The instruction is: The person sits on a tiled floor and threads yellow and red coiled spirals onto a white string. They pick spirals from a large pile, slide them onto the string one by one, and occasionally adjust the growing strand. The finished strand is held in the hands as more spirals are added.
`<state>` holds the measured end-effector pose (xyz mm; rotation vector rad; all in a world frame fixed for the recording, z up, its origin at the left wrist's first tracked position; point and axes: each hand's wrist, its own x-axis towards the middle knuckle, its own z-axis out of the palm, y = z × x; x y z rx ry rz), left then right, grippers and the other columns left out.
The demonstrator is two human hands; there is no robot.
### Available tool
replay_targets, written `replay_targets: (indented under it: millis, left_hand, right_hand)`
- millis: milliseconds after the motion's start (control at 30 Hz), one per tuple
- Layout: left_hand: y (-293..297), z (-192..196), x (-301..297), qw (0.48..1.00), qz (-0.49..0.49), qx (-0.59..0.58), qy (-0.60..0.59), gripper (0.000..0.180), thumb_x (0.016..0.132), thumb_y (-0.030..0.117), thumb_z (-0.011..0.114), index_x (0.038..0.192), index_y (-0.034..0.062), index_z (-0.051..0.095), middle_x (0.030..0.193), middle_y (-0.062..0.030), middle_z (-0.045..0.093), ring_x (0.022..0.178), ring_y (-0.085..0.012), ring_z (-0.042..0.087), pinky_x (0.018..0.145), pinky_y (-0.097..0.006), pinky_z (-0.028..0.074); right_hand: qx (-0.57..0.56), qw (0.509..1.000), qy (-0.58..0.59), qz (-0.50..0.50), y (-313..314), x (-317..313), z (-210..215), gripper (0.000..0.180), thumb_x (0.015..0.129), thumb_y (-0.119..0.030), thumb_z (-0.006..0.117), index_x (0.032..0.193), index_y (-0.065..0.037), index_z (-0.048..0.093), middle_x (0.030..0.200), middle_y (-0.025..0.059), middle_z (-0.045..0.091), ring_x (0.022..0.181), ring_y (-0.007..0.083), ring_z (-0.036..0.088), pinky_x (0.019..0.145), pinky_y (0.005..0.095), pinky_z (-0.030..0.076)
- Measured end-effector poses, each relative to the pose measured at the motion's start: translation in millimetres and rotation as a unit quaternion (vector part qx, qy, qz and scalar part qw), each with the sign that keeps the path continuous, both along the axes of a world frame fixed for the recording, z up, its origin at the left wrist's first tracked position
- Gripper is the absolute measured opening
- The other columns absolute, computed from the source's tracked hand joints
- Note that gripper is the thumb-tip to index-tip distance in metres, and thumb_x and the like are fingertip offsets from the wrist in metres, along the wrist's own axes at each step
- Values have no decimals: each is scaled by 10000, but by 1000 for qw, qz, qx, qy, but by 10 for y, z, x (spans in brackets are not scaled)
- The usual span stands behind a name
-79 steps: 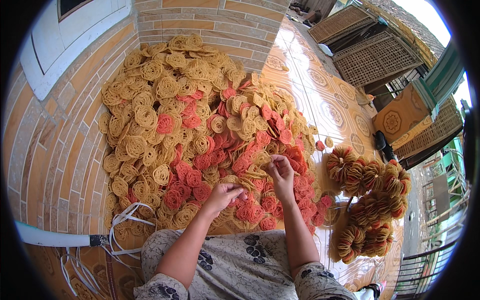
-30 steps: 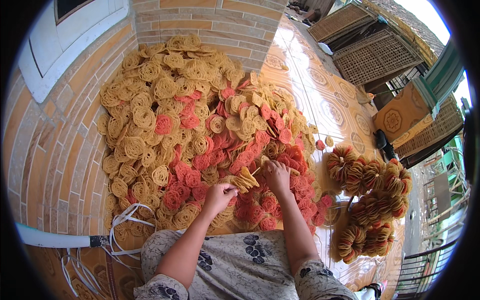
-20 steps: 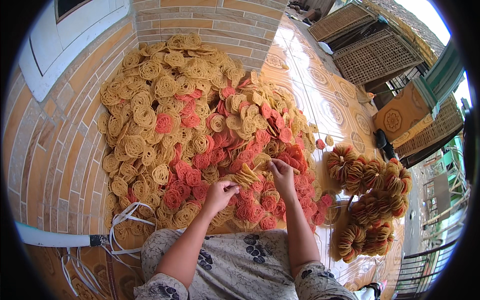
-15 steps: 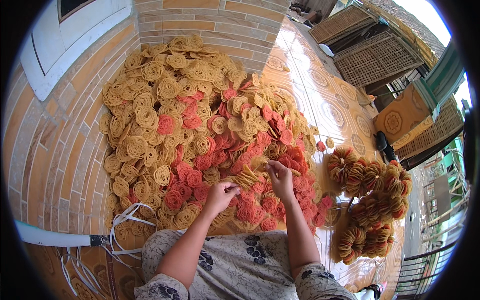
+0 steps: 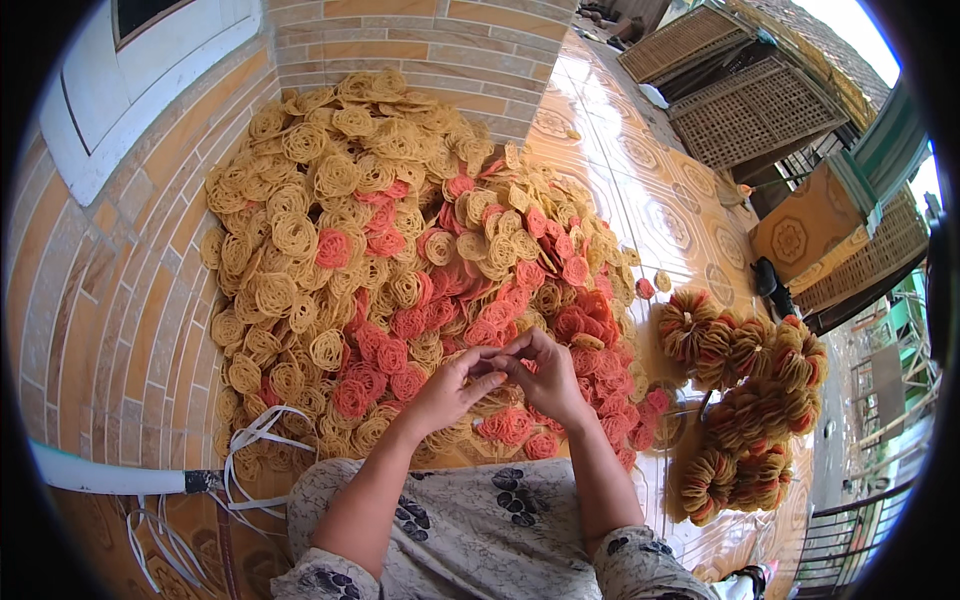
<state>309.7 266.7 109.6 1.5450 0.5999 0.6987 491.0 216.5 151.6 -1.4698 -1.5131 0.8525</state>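
Note:
Both my hands meet over the near part of a big heap of dried, lacy cracker rounds. The yellow crackers point(image 5: 293, 233) cover most of the heap, and coral-red crackers point(image 5: 388, 322) run through its middle and near right. My left hand point(image 5: 448, 392) is closed, its thumb and fingertips pinched toward the right. Against them press the curled fingertips of my right hand point(image 5: 545, 372). Whatever lies between the fingers is mostly hidden; a bit of yellow shows beneath them.
To the right, on patterned floor tiles point(image 5: 640, 170), lie several ring-shaped bundles of crackers point(image 5: 752, 350). White plastic strips point(image 5: 240, 450) hang by a pale pole point(image 5: 110, 472) at left. A brick-tiled wall point(image 5: 130, 300) borders the heap. Woven bamboo racks point(image 5: 755, 115) stand far right.
My hands have come together from a small distance apart, the right moving left and down. The yellow crackers visible between them half a second ago are now mostly covered by my fingers.

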Motion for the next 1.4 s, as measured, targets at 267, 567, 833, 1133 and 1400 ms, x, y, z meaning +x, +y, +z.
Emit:
replay_targets:
  millis: [267, 567, 833, 1133, 1400]
  left_hand:
    - [42, -156, -33, 977, 11, 70, 201, 244, 930, 227, 623, 1054, 19, 659, 1020, -77, 672, 909, -163, 639, 798, -320, 497]
    - [30, -258, 56, 988, 140, -62, 34, 348, 953, 265, 606, 1142, -22, 553, 1055, -61, 641, 1024, -151, 594, 830, -285, 475]
    - [-34, -412, 137, 999, 16, 28, 32, 671, 849, 335, 727, 1356, 55, 387, 1136, -104, 608, 1070, -175, 591, 909, -321, 473]
    - [-141, -336, 278, 975, 169, 142, 33, 844, 792, 305, 781, 1440, 70, 295, 1356, -165, 484, 1082, -249, 599, 969, -372, 459]
    - [-150, -225, 232, 988, 105, 104, 35, 443, 819, 119, 728, 1186, 22, 499, 1146, -122, 590, 1051, -198, 601, 888, -327, 482]
  right_hand:
    - [64, 993, 17, -102, 66, -160, -270, 111, 893, 18, 629, 924, 5, 523, 837, 52, 625, 774, 90, 603, 705, 243, 493]
    - [15, 949, 299, -96, 191, -188, -259, 106, 950, -103, 598, 985, -4, 583, 867, 42, 632, 816, 91, 587, 774, 261, 482]
    - [62, 937, 300, -165, 195, -45, -276, 137, 977, -146, 559, 952, -25, 619, 818, 26, 646, 717, 82, 594, 667, 241, 491]
    - [-14, 911, 392, -127, 141, 21, -319, 133, 970, -146, 567, 996, -20, 600, 842, 38, 645, 748, 116, 641, 693, 264, 541]
    - [65, 900, 384, -195, 218, -115, -345, 121, 973, -107, 553, 989, 0, 607, 834, 40, 636, 727, 102, 614, 688, 246, 516]
